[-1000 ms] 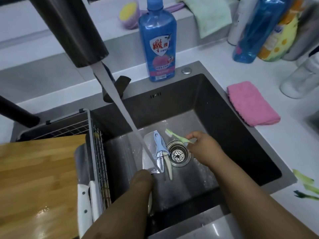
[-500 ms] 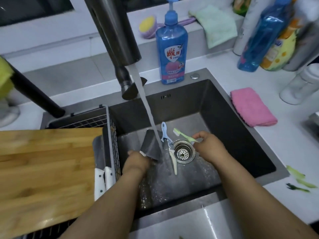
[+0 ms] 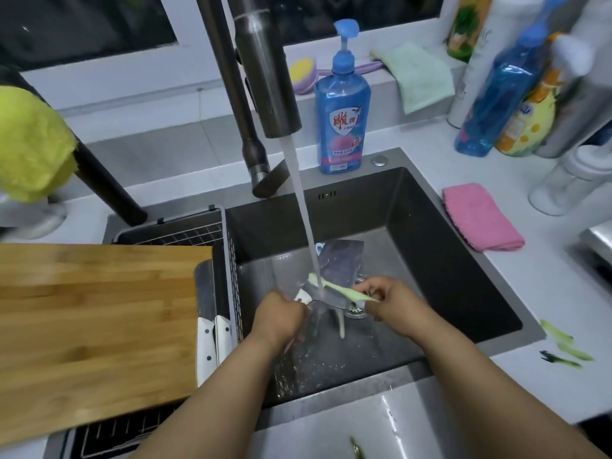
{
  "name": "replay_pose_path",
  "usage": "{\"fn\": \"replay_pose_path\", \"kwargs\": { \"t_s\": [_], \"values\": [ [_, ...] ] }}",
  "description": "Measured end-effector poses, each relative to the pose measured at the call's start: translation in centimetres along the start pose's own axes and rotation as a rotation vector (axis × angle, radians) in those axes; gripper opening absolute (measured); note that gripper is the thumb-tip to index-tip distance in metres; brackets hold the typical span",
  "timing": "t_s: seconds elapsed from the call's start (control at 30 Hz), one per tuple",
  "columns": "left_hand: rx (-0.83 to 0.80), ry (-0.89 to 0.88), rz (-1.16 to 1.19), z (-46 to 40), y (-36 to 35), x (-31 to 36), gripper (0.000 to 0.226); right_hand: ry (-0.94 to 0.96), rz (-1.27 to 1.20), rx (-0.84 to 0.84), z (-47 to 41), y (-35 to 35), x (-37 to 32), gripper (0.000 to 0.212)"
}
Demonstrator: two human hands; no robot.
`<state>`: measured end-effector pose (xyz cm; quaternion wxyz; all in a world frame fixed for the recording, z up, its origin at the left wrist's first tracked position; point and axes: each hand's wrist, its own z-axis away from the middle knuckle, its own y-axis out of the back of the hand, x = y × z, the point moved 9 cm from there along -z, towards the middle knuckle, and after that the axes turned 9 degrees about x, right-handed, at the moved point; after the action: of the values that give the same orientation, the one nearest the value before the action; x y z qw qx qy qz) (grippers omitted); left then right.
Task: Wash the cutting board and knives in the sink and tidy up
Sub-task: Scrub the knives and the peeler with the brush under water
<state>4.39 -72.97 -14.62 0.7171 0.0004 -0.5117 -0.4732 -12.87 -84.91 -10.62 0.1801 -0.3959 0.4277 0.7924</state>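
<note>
- I've got the wide steel cleaver with the white riveted handle under the running stream of water, right between my two hands, low over the dark steel sink.
- My left hand is curled round the cleaver's handle end; my right hand is pinching the pale green toothbrush-style brush, its bristle end lying across the blade where the water lands.
- Just beyond my hands another broad dark blade lies on the sink floor, with a bit of a pale blue handle showing at its far edge; I can't tell what that one belongs to.
- Off my left hand, two white-handled knives stand in the wire drain rack, and the bamboo cutting board lies across it.
- Progress, as I judge it: two knives look washed and racked, this cleaver is mid-scrub, and what lies in the sink waits. I can't tell whether the board has been washed.
- Tidying is left too: green vegetable peelings lie on the white counter out past my right arm.
- Against half a second ago: the cleaver has come up off the sink floor into the stream, and the brush, then held off near the drain, now lies on the blade.
</note>
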Motion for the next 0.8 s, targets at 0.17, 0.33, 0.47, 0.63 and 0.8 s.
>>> {"fn": "replay_pose_path", "kwargs": {
  "t_s": [0.17, 0.33, 0.47, 0.63, 0.8],
  "values": [
    [-0.068, 0.076, 0.085, 0.9, -0.9, -0.3, 0.025, -0.054, 0.214, 0.172, -0.3, 3.4, 0.9, 0.014],
    [-0.081, 0.035, 0.007, 1.0, -1.5, 0.0, 0.022, 0.014, 0.189, 0.013, 0.6, 0.3, 0.0, 0.017],
    [-0.096, 0.020, 0.006, 1.2, -1.7, 0.5, 0.023, -0.050, 0.326, 0.199, -1.3, 3.1, 0.5, 0.024],
    [-0.085, 0.001, -0.024, 1.0, -1.6, 0.9, 0.021, -0.049, 0.281, 0.138, -0.9, 3.6, 1.4, 0.016],
    [-0.116, 0.033, -0.005, 1.8, -2.1, 1.1, 0.024, -0.009, 0.283, 0.158, -2.1, 2.8, 0.7, 0.019]
  ]
}}
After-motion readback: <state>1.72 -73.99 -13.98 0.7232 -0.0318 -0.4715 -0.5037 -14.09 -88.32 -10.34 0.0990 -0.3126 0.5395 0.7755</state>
